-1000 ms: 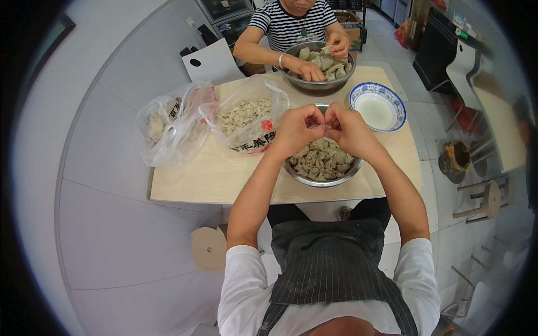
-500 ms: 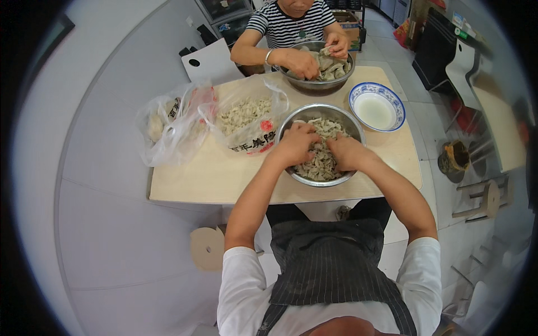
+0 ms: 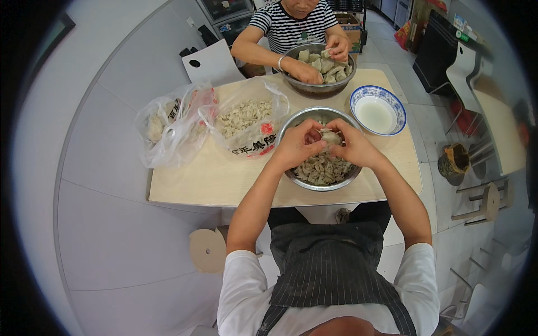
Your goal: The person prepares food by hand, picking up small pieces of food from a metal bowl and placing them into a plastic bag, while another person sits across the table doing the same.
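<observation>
Both hands had come up out of the pile since half a second before, when they were pressed down among the pieces. The left hand (image 3: 296, 147) and the right hand (image 3: 352, 147) met above the near metal bowl (image 3: 291, 126), their fingers closed together on one pale grey dumpling (image 3: 330, 136) held just over the heap. That bowl sat on the pale wooden counter (image 3: 224, 179), close to its near edge, and held many more small grey-green pieces.

Two metal bowls were in view. The second bowl (image 3: 319, 89) stood at the far edge, just beyond the first, with larger pale pieces in it. Another person in a striped top sat there with both hands (image 3: 305, 73) inside it.

One white dish with a blue patterned rim (image 3: 353, 103) stood to the right of the two bowls, holding white liquid.

Three clear plastic bags lay to the left. The nearest bag (image 3: 246, 120) touched the near bowl; it was open, full of small pale pieces, and carried red printed characters and a round red mark on its front. Two more crumpled bags (image 3: 168, 134) lay beside it at the left end of the counter, one showing red print.
</observation>
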`<act>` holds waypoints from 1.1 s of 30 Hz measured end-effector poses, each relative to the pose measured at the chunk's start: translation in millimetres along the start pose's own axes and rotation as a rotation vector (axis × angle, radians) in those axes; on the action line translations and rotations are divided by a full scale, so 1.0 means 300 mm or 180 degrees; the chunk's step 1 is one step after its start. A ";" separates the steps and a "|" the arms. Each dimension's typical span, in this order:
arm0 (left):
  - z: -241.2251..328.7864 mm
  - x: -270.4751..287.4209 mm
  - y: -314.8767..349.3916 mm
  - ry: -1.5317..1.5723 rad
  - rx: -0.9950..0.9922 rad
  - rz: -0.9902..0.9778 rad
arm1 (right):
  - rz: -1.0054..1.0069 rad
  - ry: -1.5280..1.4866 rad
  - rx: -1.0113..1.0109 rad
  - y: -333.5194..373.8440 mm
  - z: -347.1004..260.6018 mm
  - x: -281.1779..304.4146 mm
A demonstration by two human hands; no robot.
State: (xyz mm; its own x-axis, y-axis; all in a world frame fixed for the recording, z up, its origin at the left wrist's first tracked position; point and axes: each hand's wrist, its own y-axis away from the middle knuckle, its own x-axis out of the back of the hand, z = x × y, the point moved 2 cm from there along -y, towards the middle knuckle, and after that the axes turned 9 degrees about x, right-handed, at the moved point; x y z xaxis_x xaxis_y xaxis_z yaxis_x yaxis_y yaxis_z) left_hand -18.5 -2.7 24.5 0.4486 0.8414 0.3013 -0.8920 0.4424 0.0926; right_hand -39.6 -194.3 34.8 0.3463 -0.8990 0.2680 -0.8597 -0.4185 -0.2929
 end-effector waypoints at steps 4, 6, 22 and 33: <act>0.065 -0.001 0.028 -0.0527 -0.0324 0.0116 | 0.0146 0.0892 0.0257 0.004 -0.010 -0.012; 0.075 0.007 0.034 -0.0612 -0.0352 0.0065 | 0.0087 0.1086 0.0135 0.002 -0.049 -0.024; -0.003 -0.011 0.000 0.1578 0.0230 0.0059 | -0.0009 -0.1624 -0.0300 0.017 0.044 0.018; 0.004 0.046 -0.019 0.0778 0.0239 0.1230 | 0.0349 -0.1075 -0.0052 0.051 0.034 -0.007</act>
State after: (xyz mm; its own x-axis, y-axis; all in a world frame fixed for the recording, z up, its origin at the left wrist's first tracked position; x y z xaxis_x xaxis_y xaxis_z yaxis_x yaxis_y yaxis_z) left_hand -7.4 5.9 29.1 0.0743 0.9926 0.0955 -0.9939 0.0658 0.0888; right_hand -49.7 -200.3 20.4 0.3540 -0.9315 -0.0835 -0.9035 -0.3176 -0.2877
